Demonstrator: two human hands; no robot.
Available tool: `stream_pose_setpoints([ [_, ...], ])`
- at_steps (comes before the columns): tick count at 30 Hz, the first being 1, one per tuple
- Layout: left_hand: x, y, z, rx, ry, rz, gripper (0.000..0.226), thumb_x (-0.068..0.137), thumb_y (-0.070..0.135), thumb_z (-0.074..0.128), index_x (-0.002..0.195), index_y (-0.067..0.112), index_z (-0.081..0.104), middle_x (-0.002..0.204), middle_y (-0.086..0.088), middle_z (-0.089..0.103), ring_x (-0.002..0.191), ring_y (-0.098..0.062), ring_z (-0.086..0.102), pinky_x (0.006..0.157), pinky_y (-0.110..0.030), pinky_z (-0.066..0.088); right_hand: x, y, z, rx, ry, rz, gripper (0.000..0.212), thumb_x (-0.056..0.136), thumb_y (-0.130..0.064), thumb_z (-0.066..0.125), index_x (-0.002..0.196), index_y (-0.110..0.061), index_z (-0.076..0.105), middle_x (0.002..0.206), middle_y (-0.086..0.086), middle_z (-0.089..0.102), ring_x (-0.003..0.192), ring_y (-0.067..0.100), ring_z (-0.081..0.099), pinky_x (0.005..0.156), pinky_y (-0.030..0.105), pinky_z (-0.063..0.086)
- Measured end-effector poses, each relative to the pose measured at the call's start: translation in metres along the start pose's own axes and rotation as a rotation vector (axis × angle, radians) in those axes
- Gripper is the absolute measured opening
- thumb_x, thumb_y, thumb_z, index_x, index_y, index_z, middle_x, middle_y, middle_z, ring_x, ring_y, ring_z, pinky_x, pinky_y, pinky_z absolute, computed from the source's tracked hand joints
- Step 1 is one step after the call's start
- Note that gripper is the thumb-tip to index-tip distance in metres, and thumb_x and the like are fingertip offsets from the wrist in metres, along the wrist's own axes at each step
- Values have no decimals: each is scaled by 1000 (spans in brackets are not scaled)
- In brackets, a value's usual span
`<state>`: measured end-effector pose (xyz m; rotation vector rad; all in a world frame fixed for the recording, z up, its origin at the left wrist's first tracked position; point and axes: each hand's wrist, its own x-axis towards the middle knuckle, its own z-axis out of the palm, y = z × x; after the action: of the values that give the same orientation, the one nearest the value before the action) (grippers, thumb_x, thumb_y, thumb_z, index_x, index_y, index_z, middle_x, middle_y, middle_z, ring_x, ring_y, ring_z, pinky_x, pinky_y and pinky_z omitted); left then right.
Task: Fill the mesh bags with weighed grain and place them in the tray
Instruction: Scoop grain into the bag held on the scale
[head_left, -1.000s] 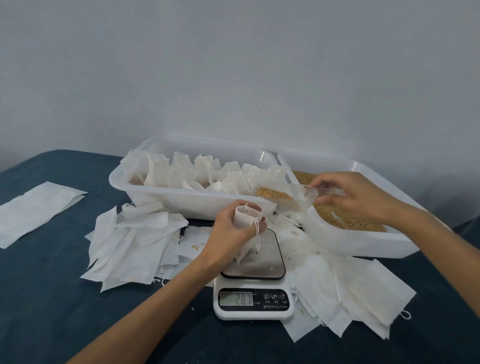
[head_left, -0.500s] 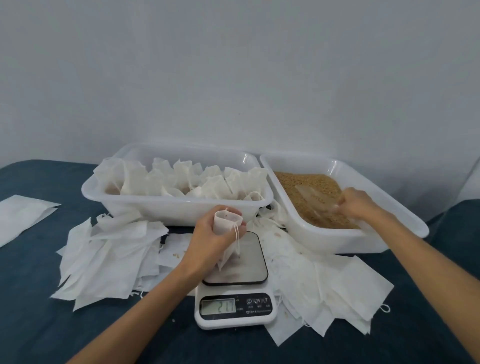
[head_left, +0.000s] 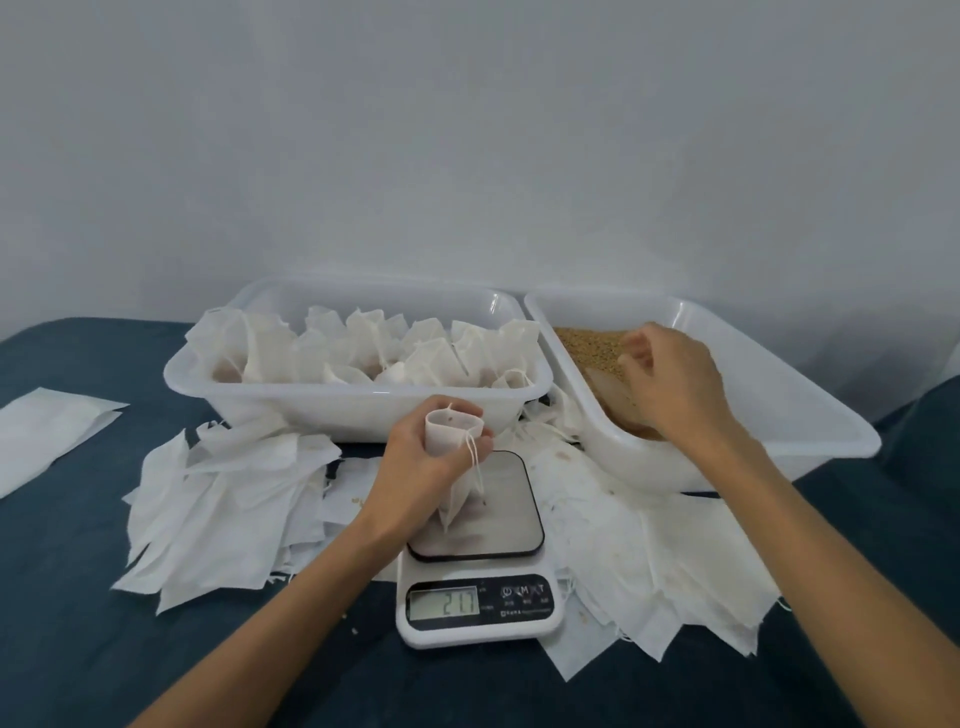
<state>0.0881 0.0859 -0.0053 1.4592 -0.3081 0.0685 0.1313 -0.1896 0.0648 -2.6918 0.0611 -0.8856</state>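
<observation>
— Blue cloth (head_left: 78, 597) covers the whole surface, dark and a little napped. What sits nearest on it?

— A white kitchen scale (head_left: 480, 597), display toward the viewer; the digits are blurred, something like 217. Flat empty bags (head_left: 228, 499) lie heaped left of it, and a second heap (head_left: 649, 561) spreads to its right, partly under the scale's edge. A few stray grains dot the cloth.

— And the hands?

— The left hand (head_left: 421, 462) has its fingers curled round the neck of an open mesh bag (head_left: 454, 467), mouth up, drawstring dangling; the bag's tip rests on the scale's steel platform. The right hand (head_left: 670, 379) reaches into the grain bin (head_left: 810, 415), fingers bent round a clear scoop (head_left: 608, 387) pushed into the grain (head_left: 587, 343).

— Where do the filled ones go?

— In the white tray (head_left: 358, 400) just left of the bin, their rims nearly touching. Filled bags (head_left: 374, 348) stand packed in it, tops upward.

— Behind that?

— More sheets (head_left: 47, 431) far left, then a plain pale wall (head_left: 467, 130).
</observation>
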Motion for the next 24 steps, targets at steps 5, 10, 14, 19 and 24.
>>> stream_pose_setpoints([
  [5, 0, -2, 1, 114, 3, 69, 12, 91, 14, 79, 95, 23, 72, 83, 5, 73, 75, -4, 68, 60, -19, 53, -55, -60, 7, 544, 84, -106, 11, 98, -16, 64, 105, -19, 71, 89, -15, 70, 82, 2, 66, 74, 15, 52],
  [10, -2, -3, 3, 338, 52, 155, 20, 107, 12, 56, 99, 17, 73, 95, 8, 76, 97, -8, 71, 85, -24, 53, -85, -79, 32, 837, -56, -76, 14, 99, -12, 61, 103, -21, 71, 81, -9, 71, 82, 14, 70, 78, 27, 56],
  [14, -2, 4, 1, 480, 167, 254, 26, 109, 20, 52, 98, 18, 76, 101, 4, 66, 98, -10, 64, 86, -18, 47, -95, -79, 41, 896, -132, -100, 15, 100, -17, 60, 104, -29, 69, 82, -10, 71, 84, 12, 70, 78, 21, 54],
  [19, 35, 43, -24, 485, 457, 306, 29, 109, 12, 50, 97, 19, 76, 98, 2, 64, 85, -4, 58, 77, -20, 44, -92, -77, 40, 907, -117, -101, 16, 100, -16, 60, 104, -29, 69, 81, -10, 71, 82, 12, 70, 76, 24, 55],
  [24, 91, 63, -61, 714, 409, 134, 29, 104, -3, 47, 99, 1, 76, 95, -11, 72, 78, -33, 66, 72, -41, 53, -89, -75, 33, 947, -80, -81, 13, 100, -18, 59, 103, -25, 69, 76, -8, 70, 76, 12, 69, 70, 24, 54],
])
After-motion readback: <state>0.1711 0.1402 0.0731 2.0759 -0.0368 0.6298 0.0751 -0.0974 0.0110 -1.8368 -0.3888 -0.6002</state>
